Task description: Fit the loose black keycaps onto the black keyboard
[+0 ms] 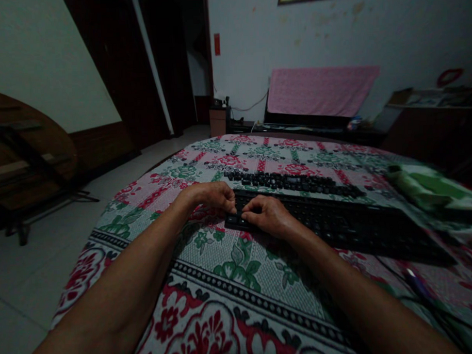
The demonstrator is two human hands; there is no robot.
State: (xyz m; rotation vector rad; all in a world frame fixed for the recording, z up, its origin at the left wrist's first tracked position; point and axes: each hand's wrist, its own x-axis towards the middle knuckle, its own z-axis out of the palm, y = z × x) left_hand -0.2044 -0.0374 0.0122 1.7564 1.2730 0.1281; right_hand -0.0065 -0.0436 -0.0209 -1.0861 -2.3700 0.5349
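Black keys at the left end of the keyboard (338, 225) are covered by the right hand (266, 214), its fingers bent and drawn together, while the left hand (211, 196) is curled palm-down against that same end, both forearms stretched forward. Whether either hand grips anything cannot be told, since the fingertips are hidden and the scene is dim. The keyboard is laid flat on the floral tablecloth (231, 265), its long axis running from the hands rightward and slightly nearer, with a row of loose keycaps (294, 181) set just behind it.
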